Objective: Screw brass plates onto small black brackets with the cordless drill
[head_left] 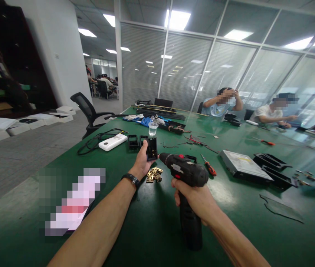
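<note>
My right hand (186,189) is wrapped round the grip of a black cordless drill (185,168) with red buttons. The drill's chuck points left, close to a small black plastic box (152,148); I cannot tell whether the bit touches it. That box is held up in my left hand (142,159), its open side facing me, with small brass-coloured bits inside. Just below lies a pile of brass-coloured metal pieces (154,175) on the green table (146,230). Two similar black frames (133,142) stand behind my left hand.
At left lie a white power bank (113,142), a black cable (90,142) and a blurred-out flat item (76,204). A clear plastic cup (153,128) stands behind. To the right are a screwdriver (209,167) and a silver metal case (243,167). Two people sit across the table.
</note>
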`<state>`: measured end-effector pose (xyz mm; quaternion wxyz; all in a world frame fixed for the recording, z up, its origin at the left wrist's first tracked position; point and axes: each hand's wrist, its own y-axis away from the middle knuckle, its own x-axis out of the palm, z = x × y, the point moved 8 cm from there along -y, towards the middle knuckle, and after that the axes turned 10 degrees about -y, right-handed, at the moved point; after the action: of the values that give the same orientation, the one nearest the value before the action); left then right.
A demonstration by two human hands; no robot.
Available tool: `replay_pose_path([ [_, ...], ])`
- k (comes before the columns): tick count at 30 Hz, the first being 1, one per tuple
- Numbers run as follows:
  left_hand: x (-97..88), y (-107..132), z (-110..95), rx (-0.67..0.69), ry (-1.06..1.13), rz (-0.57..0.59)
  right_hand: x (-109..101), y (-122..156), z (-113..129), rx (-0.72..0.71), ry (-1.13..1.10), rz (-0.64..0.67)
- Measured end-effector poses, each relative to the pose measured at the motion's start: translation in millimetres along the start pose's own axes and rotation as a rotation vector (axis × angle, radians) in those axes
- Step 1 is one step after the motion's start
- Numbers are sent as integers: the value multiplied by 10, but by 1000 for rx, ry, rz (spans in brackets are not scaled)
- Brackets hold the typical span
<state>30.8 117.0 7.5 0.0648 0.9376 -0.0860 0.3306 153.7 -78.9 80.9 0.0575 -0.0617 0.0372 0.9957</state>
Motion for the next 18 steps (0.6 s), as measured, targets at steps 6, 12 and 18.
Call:
replay_pose_path([
  [6,7,12,-13,4,-2,-2,-5,9,12,8,-20,-13],
  [12,13,26,-14,2,-20,-2,-14,4,10,7,-30,-18],
  [18,17,37,-33,12,5,-9,-10,1,11,-3,-3,0],
])
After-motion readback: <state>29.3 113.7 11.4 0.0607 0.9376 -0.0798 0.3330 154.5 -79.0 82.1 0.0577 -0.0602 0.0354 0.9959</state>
